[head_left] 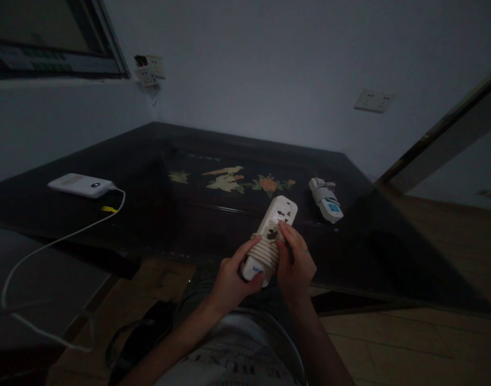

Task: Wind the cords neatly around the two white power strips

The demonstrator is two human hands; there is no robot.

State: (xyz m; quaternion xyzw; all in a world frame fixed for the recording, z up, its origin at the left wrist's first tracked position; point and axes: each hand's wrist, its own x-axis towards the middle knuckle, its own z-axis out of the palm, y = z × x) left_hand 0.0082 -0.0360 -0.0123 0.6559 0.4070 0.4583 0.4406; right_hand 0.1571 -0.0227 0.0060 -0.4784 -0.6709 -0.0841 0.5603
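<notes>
A white power strip [284, 208] with its cord [264, 251] wound several times round the middle is held tilted above the near edge of the dark table. My left hand [235, 273] is closed round its lower end, with the thumb on top near blue lettering. My right hand [297, 262] is closed at the strip's right side, the fingers pinching at the cord's end by the sockets; the exact part pinched is hard to make out in the dim light. A second power strip [325, 201], its cord also wrapped round it, lies on the table to the right.
The dark glossy table [390, 252] bears a bird-and-flower picture [229, 179]. At left lies a white power bank [81, 185] with a white cable [64, 235] hanging over the edge, near a yellow tag [109, 209]. Wall sockets [374, 101] are behind. A black bag [143, 338] is below.
</notes>
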